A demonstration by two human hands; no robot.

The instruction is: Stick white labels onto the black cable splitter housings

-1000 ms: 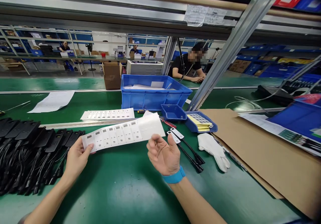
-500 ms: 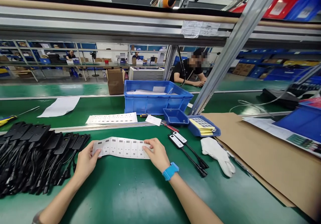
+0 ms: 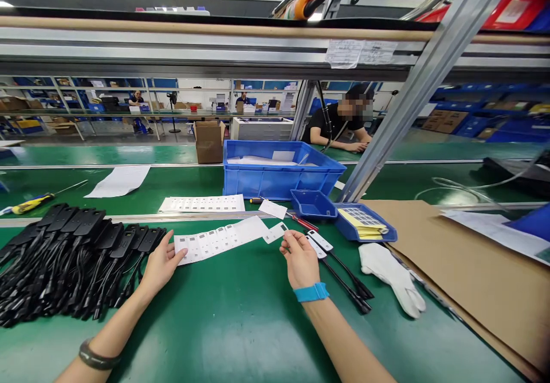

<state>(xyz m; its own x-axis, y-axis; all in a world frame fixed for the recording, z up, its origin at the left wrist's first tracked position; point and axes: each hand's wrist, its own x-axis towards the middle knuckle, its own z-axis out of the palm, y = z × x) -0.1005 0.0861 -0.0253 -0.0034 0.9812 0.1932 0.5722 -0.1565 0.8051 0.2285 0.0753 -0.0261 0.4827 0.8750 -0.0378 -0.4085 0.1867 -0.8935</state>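
A white strip of small labels (image 3: pixel 223 237) lies on the green bench in front of me. My left hand (image 3: pixel 161 264) holds its left end down, thumb on the paper and fingers spread. My right hand (image 3: pixel 299 259) pinches a small white label (image 3: pixel 275 232) peeled off the strip's right end. Two black flat devices with white labels and cables (image 3: pixel 333 263) lie just right of my right hand. A row of the same black cabled devices (image 3: pixel 73 257) is stacked to my left.
A second label sheet (image 3: pixel 201 204), a large blue bin (image 3: pixel 281 171), two small blue trays (image 3: pixel 344 214) with yellow sheets, a white glove (image 3: pixel 393 277), brown cardboard (image 3: pixel 468 274) and a screwdriver (image 3: pixel 32 202) surround the area. Another person (image 3: pixel 344 122) sits beyond the slanted metal post (image 3: pixel 408 97).
The strip was held up in the air, then laid flat on the bench. My right hand has since pulled a small label away from its right end.
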